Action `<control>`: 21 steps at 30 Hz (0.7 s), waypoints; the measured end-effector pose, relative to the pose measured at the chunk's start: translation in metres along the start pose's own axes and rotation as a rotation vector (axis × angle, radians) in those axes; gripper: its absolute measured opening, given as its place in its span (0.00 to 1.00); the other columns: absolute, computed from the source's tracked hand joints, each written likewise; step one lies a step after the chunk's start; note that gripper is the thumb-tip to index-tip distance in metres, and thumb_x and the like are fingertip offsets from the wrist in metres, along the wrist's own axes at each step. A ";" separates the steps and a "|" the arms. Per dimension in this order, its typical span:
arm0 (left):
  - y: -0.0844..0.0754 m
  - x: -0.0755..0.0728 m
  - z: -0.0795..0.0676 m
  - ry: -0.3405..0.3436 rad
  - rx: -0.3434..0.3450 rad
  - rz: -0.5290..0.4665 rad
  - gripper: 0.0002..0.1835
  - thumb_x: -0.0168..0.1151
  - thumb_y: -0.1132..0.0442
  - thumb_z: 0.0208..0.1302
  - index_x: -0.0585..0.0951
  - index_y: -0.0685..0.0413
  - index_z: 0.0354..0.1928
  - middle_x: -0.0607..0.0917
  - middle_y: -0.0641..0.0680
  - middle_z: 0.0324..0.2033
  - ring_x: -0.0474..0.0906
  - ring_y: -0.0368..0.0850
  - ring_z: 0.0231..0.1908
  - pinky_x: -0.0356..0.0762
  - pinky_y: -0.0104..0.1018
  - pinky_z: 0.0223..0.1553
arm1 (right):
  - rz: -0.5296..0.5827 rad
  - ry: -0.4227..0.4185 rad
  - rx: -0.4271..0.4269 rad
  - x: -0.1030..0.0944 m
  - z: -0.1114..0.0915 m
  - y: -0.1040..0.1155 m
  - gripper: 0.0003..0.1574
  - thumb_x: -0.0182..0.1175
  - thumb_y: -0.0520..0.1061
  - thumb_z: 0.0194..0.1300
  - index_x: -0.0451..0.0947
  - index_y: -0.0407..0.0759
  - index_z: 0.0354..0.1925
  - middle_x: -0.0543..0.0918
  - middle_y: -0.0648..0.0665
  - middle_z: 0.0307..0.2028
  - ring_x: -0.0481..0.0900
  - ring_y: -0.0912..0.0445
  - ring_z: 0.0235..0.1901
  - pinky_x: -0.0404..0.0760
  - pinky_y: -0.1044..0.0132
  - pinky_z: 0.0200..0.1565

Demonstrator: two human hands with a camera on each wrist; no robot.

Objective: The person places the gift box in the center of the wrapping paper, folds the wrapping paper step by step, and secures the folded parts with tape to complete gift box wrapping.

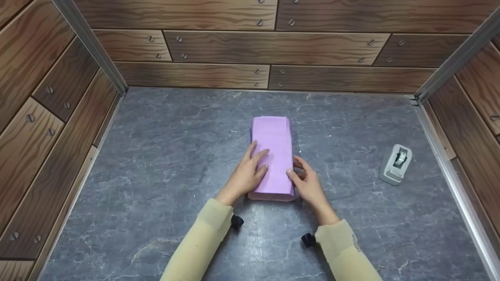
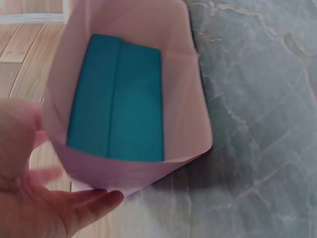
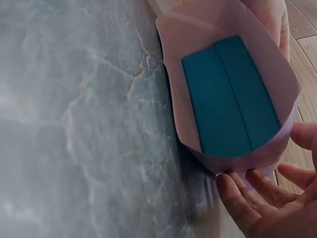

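Note:
A long box-shaped bundle in purple paper (image 1: 273,148) lies on the grey surface, its near end unfolded as a sleeve. Inside the paper sits a teal box (image 2: 133,99), set back from the paper's rim; the right wrist view shows the same teal box (image 3: 230,99). My left hand (image 1: 246,171) rests along the left edge, fingers spread over the top of the paper. At the right edge, my right hand (image 1: 310,183) has its thumb on the top and its fingertips touching the side wall.
A grey tape dispenser (image 1: 395,164) with a roll of clear tape stands to the right, apart from the bundle. Wood-patterned walls (image 1: 273,47) enclose the back and sides, with a metal rail (image 1: 457,187) along the right.

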State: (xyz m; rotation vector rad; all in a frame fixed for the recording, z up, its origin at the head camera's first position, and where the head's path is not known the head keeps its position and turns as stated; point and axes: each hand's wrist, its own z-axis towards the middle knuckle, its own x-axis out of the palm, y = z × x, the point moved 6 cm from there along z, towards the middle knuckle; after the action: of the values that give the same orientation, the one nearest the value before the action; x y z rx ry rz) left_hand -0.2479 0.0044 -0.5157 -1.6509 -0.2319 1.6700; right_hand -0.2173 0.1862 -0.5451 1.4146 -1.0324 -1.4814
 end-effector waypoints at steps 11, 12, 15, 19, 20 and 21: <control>0.004 -0.013 -0.012 -0.054 -0.085 -0.056 0.19 0.57 0.57 0.60 0.77 0.56 0.52 0.76 0.61 0.51 0.71 0.54 0.53 0.66 0.44 0.55 | -0.164 -0.037 -0.059 -0.002 0.002 0.010 0.27 0.61 0.43 0.59 0.72 0.45 0.58 0.73 0.38 0.53 0.77 0.47 0.43 0.75 0.54 0.45; 0.005 -0.012 -0.012 -0.045 -0.083 -0.061 0.19 0.56 0.57 0.60 0.77 0.56 0.52 0.75 0.61 0.52 0.70 0.54 0.54 0.65 0.44 0.56 | -0.170 -0.036 -0.057 -0.003 0.003 0.010 0.27 0.61 0.43 0.59 0.72 0.45 0.57 0.73 0.38 0.53 0.77 0.47 0.43 0.75 0.54 0.45; 0.009 -0.009 -0.009 -0.003 -0.082 -0.090 0.19 0.54 0.57 0.62 0.76 0.54 0.54 0.71 0.64 0.57 0.66 0.56 0.57 0.61 0.46 0.58 | -0.187 -0.030 -0.048 -0.003 0.008 0.010 0.28 0.61 0.43 0.59 0.71 0.45 0.58 0.73 0.37 0.54 0.77 0.47 0.43 0.75 0.54 0.45; 0.018 -0.006 -0.003 0.032 -0.080 -0.173 0.20 0.55 0.58 0.61 0.75 0.53 0.56 0.65 0.65 0.61 0.61 0.56 0.60 0.58 0.45 0.60 | -0.206 -0.012 -0.050 -0.003 0.016 0.011 0.30 0.62 0.43 0.57 0.71 0.43 0.59 0.72 0.36 0.54 0.76 0.46 0.45 0.73 0.54 0.47; 0.020 -0.006 -0.001 0.035 -0.083 -0.207 0.20 0.56 0.58 0.61 0.75 0.53 0.56 0.64 0.64 0.61 0.61 0.56 0.60 0.58 0.44 0.60 | -0.207 -0.005 -0.053 -0.003 0.019 0.011 0.30 0.62 0.43 0.57 0.70 0.43 0.59 0.72 0.36 0.55 0.75 0.46 0.46 0.73 0.54 0.48; 0.022 -0.006 0.001 0.035 -0.085 -0.244 0.20 0.57 0.59 0.60 0.75 0.54 0.55 0.63 0.64 0.62 0.62 0.55 0.60 0.59 0.43 0.59 | -0.206 0.003 -0.057 -0.003 0.021 0.012 0.31 0.63 0.43 0.56 0.70 0.43 0.59 0.72 0.36 0.55 0.75 0.46 0.46 0.72 0.54 0.49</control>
State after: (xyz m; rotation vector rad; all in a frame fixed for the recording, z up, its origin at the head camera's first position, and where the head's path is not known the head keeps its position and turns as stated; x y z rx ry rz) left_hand -0.2581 -0.0146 -0.5241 -1.6400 -0.4737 1.4643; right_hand -0.2376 0.1853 -0.5327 1.5183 -0.8561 -1.6413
